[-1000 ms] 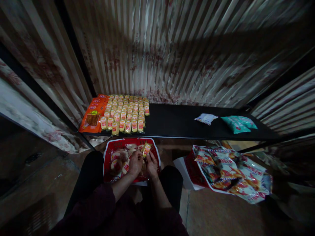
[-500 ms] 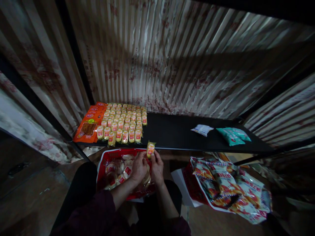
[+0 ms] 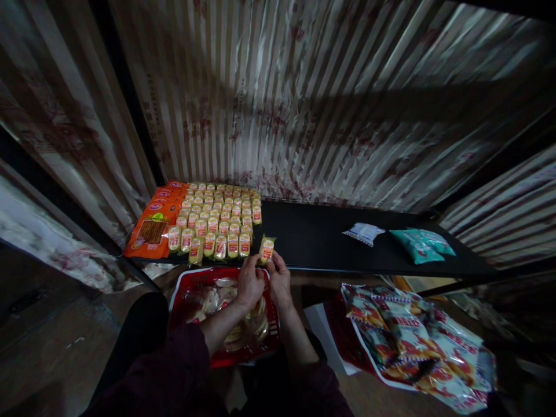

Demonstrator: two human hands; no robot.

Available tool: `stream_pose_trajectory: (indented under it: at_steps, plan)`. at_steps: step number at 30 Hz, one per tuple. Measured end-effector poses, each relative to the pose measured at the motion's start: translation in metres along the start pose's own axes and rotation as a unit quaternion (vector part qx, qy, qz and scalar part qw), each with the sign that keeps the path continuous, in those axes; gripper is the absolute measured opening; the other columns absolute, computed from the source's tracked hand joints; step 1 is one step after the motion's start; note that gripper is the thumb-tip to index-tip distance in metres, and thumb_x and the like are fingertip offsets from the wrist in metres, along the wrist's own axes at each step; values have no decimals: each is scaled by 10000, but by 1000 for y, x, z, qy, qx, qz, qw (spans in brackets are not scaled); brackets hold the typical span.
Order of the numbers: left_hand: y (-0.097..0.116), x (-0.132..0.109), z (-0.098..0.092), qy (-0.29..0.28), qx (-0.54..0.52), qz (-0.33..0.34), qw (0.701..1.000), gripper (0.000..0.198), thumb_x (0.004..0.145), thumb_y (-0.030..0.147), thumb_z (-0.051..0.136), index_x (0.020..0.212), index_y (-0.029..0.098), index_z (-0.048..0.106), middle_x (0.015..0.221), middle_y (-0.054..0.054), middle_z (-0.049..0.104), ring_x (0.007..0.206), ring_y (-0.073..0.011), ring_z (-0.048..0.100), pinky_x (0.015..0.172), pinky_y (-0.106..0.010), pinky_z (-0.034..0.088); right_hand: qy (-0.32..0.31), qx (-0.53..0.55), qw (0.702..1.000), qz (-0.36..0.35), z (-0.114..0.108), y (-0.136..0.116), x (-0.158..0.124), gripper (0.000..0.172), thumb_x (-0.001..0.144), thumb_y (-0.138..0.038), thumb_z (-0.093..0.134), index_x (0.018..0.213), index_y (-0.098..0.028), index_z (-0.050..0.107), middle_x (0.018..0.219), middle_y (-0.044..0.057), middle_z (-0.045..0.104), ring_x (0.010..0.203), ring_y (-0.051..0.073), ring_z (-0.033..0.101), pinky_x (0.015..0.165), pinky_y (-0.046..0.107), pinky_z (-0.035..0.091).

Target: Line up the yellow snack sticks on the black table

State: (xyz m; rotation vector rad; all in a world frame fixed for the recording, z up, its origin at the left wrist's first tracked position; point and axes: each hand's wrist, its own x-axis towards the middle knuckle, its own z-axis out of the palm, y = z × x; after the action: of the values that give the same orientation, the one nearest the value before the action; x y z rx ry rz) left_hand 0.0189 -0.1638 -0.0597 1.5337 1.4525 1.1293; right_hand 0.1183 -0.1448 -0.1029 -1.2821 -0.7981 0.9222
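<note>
Between my fingertips a small yellow snack packet (image 3: 267,249) with a red and white label is held upright at the front edge of the black shelf (image 3: 313,237). My left hand (image 3: 251,282) pinches its lower left side, and my right hand (image 3: 279,279) grips its lower right. Just left of it, rows of matching yellow packets (image 3: 220,246) stand on the shelf. Orange bags (image 3: 152,231) lie at the left end. Below my hands is a red basket (image 3: 177,298) with clear-wrapped round pastries (image 3: 234,336).
A white packet (image 3: 364,233) and green packets (image 3: 419,244) lie on the shelf's right part. On the floor at right, a second red basket (image 3: 347,341) is heaped with white and red bags (image 3: 403,330). Black posts and a striped curtain surround the shelf.
Both hands have moved the held packet slightly up and forward, from just before the shelf's front edge to over it. The view has shifted slightly.
</note>
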Motion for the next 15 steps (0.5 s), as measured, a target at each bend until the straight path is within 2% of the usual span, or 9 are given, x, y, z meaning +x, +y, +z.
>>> stream_pose_trajectory:
  at_steps: [8,15]
  plan:
    - [4,15,9,0,25,2,1000,449,744,-6,451,1138,134,615,1186,-131,622,1162,-220,571,1072,-373,425,-5,-31,999,-28,-1,4,16,453,749,-404,638,1132,-162,649,1145,99,706,1065,243,641,1027,438,444]
    - [8,35,24,10,11,13,1000,446,735,-8,464,1122,143,627,1180,-128,629,1155,-225,575,1077,-377,429,5,-37,998,-43,-3,13,43,434,732,-418,653,1088,-170,657,1063,95,731,980,240,670,962,430,494]
